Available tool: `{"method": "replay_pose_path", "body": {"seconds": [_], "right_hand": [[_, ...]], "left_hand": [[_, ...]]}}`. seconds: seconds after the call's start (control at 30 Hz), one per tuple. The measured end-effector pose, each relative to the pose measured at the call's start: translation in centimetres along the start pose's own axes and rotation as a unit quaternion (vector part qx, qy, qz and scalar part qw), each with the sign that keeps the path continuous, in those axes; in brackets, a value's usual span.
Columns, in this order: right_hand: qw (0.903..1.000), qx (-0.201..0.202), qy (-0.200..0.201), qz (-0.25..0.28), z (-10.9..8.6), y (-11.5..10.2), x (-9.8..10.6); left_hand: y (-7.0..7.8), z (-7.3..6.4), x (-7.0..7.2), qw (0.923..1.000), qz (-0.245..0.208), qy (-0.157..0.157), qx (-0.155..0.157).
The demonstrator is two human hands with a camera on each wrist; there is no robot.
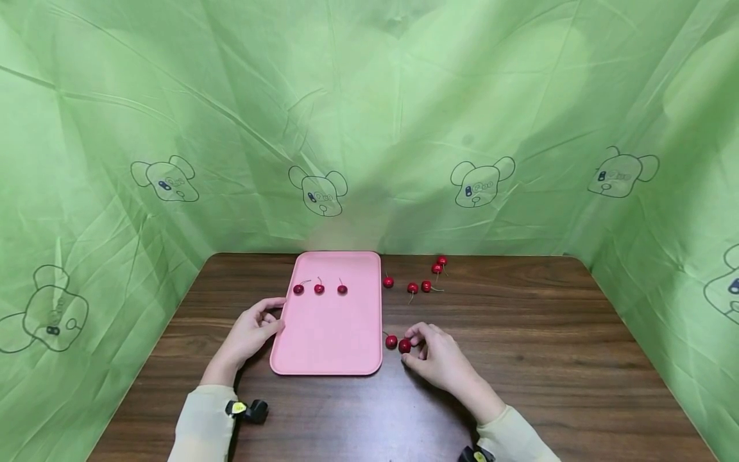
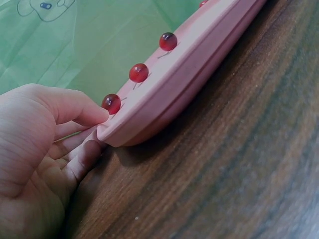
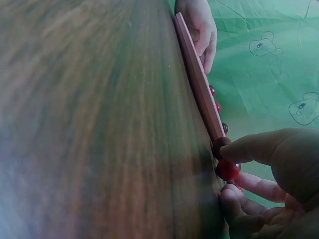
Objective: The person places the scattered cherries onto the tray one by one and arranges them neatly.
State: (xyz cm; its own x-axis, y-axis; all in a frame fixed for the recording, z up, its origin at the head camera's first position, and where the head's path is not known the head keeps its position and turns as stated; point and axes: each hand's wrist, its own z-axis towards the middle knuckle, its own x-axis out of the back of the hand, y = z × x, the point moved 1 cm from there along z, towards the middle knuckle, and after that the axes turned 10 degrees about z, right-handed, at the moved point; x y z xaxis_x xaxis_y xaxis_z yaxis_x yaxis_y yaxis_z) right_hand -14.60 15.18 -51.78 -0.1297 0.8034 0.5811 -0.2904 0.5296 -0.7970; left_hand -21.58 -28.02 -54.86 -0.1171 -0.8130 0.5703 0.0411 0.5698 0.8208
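Observation:
A pink tray (image 1: 331,340) lies on the table, with three red cherries in a row near its far end, among them a stemmed cherry (image 1: 319,289) in the middle. My left hand (image 1: 252,330) holds the tray's left edge, the thumb at its rim in the left wrist view. To the right of the tray, my right hand (image 1: 439,359) pinches a cherry (image 1: 405,346) between thumb and fingers, low over the table. Right beside it, close to the tray's right edge, sits another cherry (image 1: 391,342).
Several more cherries lie farther back, right of the tray, including a cherry (image 1: 389,282) close to its edge and a cherry (image 1: 412,289) with its stem toward me. Green cloth (image 1: 398,128) walls rise behind and beside the brown wooden table (image 1: 519,321).

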Motion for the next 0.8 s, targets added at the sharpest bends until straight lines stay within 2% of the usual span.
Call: {"method": "replay_pose_path", "body": {"seconds": [0.43, 0.8], "right_hand": [[0.9999, 0.002, 0.010, 0.003, 0.15, -0.09, -0.07], [0.9999, 0.010, 0.001, 0.013, 0.23, 0.18, -0.08]], "left_hand": [[-0.14, 0.08, 0.12, 1.0000, 0.006, 0.000, 0.005], [0.09, 0.05, 0.09, 1.0000, 0.001, -0.001, 0.005]]}}
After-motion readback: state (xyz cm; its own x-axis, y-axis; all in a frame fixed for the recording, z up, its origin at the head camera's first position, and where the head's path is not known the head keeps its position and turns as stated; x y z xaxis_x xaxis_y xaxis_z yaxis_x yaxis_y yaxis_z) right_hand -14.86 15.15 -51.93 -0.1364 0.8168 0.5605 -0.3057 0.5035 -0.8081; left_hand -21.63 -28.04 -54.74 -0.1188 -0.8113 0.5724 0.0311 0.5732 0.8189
